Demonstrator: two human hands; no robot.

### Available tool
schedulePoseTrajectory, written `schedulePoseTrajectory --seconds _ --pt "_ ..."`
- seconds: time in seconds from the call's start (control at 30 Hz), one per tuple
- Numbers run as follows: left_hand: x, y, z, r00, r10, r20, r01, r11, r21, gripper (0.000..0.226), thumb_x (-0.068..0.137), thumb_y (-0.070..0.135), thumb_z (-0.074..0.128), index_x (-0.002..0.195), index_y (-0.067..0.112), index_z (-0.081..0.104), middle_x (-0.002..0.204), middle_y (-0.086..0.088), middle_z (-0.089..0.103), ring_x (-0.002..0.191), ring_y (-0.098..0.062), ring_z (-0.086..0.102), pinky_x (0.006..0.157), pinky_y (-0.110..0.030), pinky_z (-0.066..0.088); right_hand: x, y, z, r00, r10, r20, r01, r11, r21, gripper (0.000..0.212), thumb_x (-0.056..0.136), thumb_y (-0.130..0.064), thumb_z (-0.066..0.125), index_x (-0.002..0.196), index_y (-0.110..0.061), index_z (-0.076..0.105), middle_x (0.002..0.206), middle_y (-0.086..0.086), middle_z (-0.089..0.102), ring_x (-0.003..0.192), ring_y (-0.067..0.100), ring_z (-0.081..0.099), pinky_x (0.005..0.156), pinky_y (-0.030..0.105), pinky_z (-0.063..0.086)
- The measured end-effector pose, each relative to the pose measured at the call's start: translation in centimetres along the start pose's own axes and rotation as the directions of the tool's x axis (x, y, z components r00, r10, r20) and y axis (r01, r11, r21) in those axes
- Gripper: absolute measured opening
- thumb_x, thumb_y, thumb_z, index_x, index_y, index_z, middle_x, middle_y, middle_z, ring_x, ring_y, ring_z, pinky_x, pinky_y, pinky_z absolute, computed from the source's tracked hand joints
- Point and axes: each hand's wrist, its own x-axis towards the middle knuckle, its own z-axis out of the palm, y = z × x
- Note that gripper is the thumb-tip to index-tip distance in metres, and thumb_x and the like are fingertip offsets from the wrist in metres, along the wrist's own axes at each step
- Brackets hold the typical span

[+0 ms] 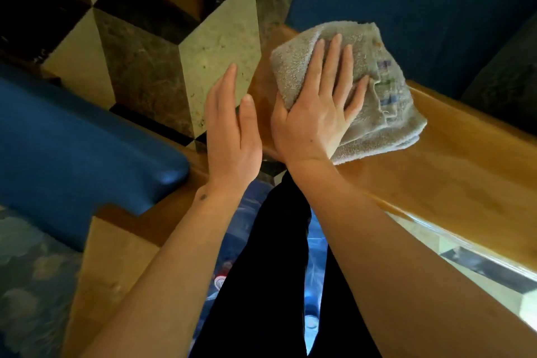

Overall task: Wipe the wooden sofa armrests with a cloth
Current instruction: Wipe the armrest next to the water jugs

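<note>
Floor (162, 67) of shiny stone tiles in black, grey and cream, laid in a cube pattern, far and left. Deep blue sofa cushion (406, 9) at the far right, and another blue padded cushion (72, 148) at the left, near. Soft blue patterned rug (315, 259) low down between the two arms, under black trouser legs (261, 270). Flat pale wood panel (110, 264) at the near left.

Wooden armrest (453, 183) smooth, glossy and honey-brown. Long and narrow, running from far left down to near right across the right half of the view. Far end pointing up and left toward the tiled floor; near end going off the right edge.

Grey towel cloth (386, 113) folded into a thick pad, lying on top of the armrest close to its far end. Some faded coloured marks along its right side. Lower right corner hanging slightly over toward the blue cushion side.

Right hand (316, 113) flat on the cloth, fingers straight and spread, pressing down, thumb tucked at the left edge of the cloth. Hard to tell if the thumb grips the fold.

Left hand (232, 131) just left of the right hand, open, fingers straight and close together, holding nothing. Held edge-on beside the armrest; touching it or not, cannot tell.
</note>
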Motion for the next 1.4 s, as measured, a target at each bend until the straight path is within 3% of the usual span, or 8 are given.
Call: schedulePoseTrajectory --seconds 0.1,0.23,0.4,0.57,0.77,1.03,1.3,1.4 --pt "0.2 -0.5 -0.5 0.999 -0.016 -0.028 0.016 1.0 0.011 0.049 0.109 0.023 0.035 0.152 -0.002 0.038 0.149 -0.015 0.045 0.139 -0.026 0.047 0.116 -0.039 0.04 -0.2 0.5 0.1 0.925 -0.35 0.147 0.354 0.935 0.001 0.076 0.1 -0.055 0.045 0.163 -0.016 0.028 0.171 0.008 0.024 0.159 0.027 0.017 0.127 0.054 -0.001" --pt "-0.3 -0.2 -1.1 0.996 -0.055 -0.068 0.058 0.998 0.037 0.048 0.11 0.021 0.036 0.152 -0.002 0.04 0.149 -0.02 0.045 0.138 -0.026 0.046 0.116 -0.024 0.035 -0.1 3.0 -1.2 0.578 -0.757 0.305 0.753 0.639 0.157 0.073 0.099 -0.051 0.045 0.163 -0.019 0.03 0.172 0.004 0.025 0.16 0.026 0.017 0.129 0.055 0.003" --pt "-1.6 1.8 -0.1 0.999 0.043 0.016 -0.045 0.984 0.174 0.046 0.109 0.023 0.037 0.148 0.003 0.048 0.146 -0.022 0.05 0.137 -0.033 0.047 0.115 -0.045 0.038 0.5 7.1 -3.1 0.217 -0.911 0.35 0.88 0.338 0.334 0.07 0.091 -0.044 0.054 0.157 -0.021 0.043 0.166 0.001 0.039 0.158 0.024 0.024 0.13 0.052 0.004" --pt "-4.1 4.5 3.2 0.997 -0.006 0.077 -0.014 0.965 0.262 0.045 0.105 0.023 0.046 0.149 0.014 0.051 0.155 -0.02 0.041 0.143 -0.036 0.036 0.117 -0.053 0.032 -0.2 13.9 -5.6 0.099 -0.94 0.327 0.892 0.229 0.389 0.068 0.09 -0.043 0.059 0.153 -0.021 0.049 0.162 0.001 0.044 0.156 0.023 0.028 0.13 0.049 0.005" --pt "-6.8 8.7 8.1 0.986 -0.017 0.164 -0.041 0.937 0.348 0.047 0.104 0.026 0.053 0.151 0.022 0.047 0.161 -0.015 0.034 0.149 -0.035 0.026 0.118 -0.054 0.029 -1.7 24.3 -9.1 0.179 -0.908 0.379 0.874 0.324 0.364 0.074 0.093 -0.046 0.059 0.16 -0.023 0.038 0.17 -0.002 0.029 0.161 0.019 0.013 0.13 0.052 0.006" --pt "-9.7 13.8 14.7 0.963 0.03 0.267 -0.153 0.877 0.456 0.047 0.096 0.028 0.062 0.143 0.025 0.054 0.15 -0.014 0.044 0.141 -0.034 0.034 0.111 -0.052 0.037 -4.2 35.4 -13.4 0.528 -0.795 0.298 0.752 0.601 0.27 0.073 0.093 -0.047 0.062 0.158 -0.022 0.042 0.169 -0.002 0.032 0.159 0.019 0.022 0.129 0.051 0.012" --pt "-11.9 18.1 20.7 0.939 0.107 0.327 -0.26 0.843 0.471 0.049 0.093 0.03 0.066 0.14 0.025 0.054 0.145 -0.013 0.046 0.134 -0.032 0.039 0.108 -0.048 0.039 -7.4 45.9 -16.9 0.774 -0.588 0.237 0.583 0.807 0.097 0.084 0.082 -0.044 0.076 0.157 -0.022 0.045 0.168 -0.003 0.035 0.157 0.019 0.027 0.128 0.052 0.015" --pt "-12.7 19.7 22.3 0.928 0.09 0.363 -0.27 0.833 0.482 0.054 0.092 0.036 0.066 0.143 0.024 0.051 0.15 -0.014 0.044 0.137 -0.034 0.039 0.111 -0.051 0.04 -8.8 48.1 -17.6 0.846 -0.512 0.148 0.505 0.859 0.082 0.071 0.09 -0.043 0.063 0.156 -0.021 0.047 0.165 -0.001 0.039 0.156 0.02 0.031 0.127 0.052 0.019"
